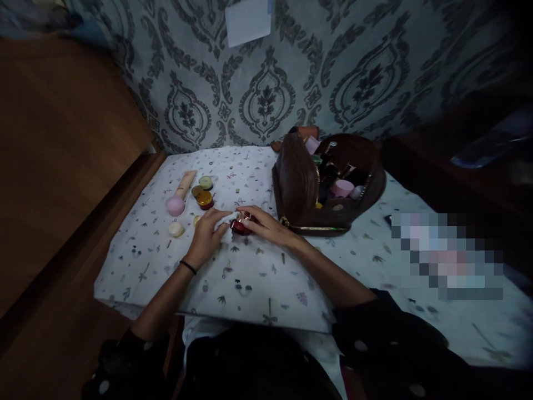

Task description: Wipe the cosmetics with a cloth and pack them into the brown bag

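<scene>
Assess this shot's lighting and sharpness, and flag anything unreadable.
Head view: dim, bluish light, the upper right corner falling into near-black. Head view: the bluish thing at upper left is blurred past naming. Head view: left hand and right hand show clear outlines, but the red container is too soft for fine detail. Head view: a pixelated block at right hides what lies there.

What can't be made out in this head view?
All in the head view:
Red item: partly covered by the right hand.
Yellow item: mostly behind the left hand.
Inside brown bag: lower contents lost in shadow.
Print on tube: too small.
White sheet: cut off by top edge.
Right-side patch: pixelated.
</scene>
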Tool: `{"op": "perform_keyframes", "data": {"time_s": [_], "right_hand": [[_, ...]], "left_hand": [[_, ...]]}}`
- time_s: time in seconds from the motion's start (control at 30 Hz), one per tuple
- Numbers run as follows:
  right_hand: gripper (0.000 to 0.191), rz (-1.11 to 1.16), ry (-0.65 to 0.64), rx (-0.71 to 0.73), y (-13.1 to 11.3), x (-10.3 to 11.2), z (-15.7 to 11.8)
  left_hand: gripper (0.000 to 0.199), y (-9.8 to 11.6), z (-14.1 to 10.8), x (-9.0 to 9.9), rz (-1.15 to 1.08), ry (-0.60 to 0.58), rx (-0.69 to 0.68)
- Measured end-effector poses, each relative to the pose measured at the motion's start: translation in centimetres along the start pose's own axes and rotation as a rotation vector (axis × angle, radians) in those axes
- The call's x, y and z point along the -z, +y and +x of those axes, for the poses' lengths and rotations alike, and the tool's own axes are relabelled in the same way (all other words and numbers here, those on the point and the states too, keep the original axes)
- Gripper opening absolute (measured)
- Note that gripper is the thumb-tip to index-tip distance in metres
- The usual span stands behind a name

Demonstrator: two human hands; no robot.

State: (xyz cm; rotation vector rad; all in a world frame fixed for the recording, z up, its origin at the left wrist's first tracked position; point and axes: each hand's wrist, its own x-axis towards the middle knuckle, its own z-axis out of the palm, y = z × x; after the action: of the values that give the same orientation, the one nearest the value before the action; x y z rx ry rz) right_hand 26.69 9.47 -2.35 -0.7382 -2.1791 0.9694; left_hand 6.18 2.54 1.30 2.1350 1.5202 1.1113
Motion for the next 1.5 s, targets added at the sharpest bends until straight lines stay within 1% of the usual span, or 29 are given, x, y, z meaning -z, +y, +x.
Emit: {"op": "perform_keyframes", "data": {"time_s": [0.07, 0.23, 0.33, 0.5, 0.6, 0.73, 0.8, 0.9, 1.0, 1.17, 1.3, 1.4, 1.5], "right_hand": [[0.05, 0.059, 0.003, -0.027, 0.0, 0.1, 0.1], [0.055, 0.266, -0.047, -0.118, 0.2, -0.1, 0.1], [0.057, 0.375, -0.036, -0.165, 0.4, -0.3, 0.2], [0.062, 0.422, -0.015, -0.193, 0.5, -0.4, 0.2], [0.063, 0.445, -0.003, -0.199, 0.6, -0.4, 0.2], [0.062, 0.485, -0.003, -0.24, 0.7, -0.5, 0.3], [0.062, 0.496, 0.0, -0.252, 0.6, -0.5, 0.4], [0.061, 0.499, 0.017, -0.276, 0.3, -0.6, 0.5], [0.063, 0.5, 0.039, -0.3, -0.2, -0.7, 0.5], [0.061, 0.487, 0.079, -0.313, -0.7, -1.1, 0.5], [0.058, 0.431, 0.117, -0.326, -0.9, -1.2, 0.6], [0.057, 0.391, 0.145, -0.329, -1.0, -1.3, 0.6], [0.056, 0.365, 0.167, -0.301, -0.9, -1.4, 0.6]], "left_hand": [[0.026, 0.2, 0.1, -0.3, 0.027, -0.001, -0.01], [0.029, 0.9, 0.5, -0.4, 0.11, -0.011, -0.064], [0.032, 1.1, 0.3, -0.6, 0.17, -0.017, -0.104], [0.037, 0.9, -0.3, -1.0, 0.312, -0.047, -0.184], [0.038, 0.3, -0.6, -1.2, 0.383, -0.042, -0.243], [0.036, -0.3, -1.0, -1.0, 0.42, -0.018, -0.325], [0.034, -0.5, -1.0, -0.7, 0.405, -0.008, -0.342], [0.031, -0.5, -0.7, -0.3, 0.351, 0.0, -0.323], [0.033, -0.2, -0.2, -0.3, 0.297, 0.003, -0.293], [0.04, 0.9, 0.0, -1.0, 0.155, 0.016, -0.212], [0.037, 1.7, -0.3, -1.5, 0.091, 0.041, -0.144], [0.032, 1.7, -0.3, -2.0, 0.059, 0.1, -0.066], [0.024, 1.3, 0.0, -2.5, 0.015, 0.171, 0.004]]}}
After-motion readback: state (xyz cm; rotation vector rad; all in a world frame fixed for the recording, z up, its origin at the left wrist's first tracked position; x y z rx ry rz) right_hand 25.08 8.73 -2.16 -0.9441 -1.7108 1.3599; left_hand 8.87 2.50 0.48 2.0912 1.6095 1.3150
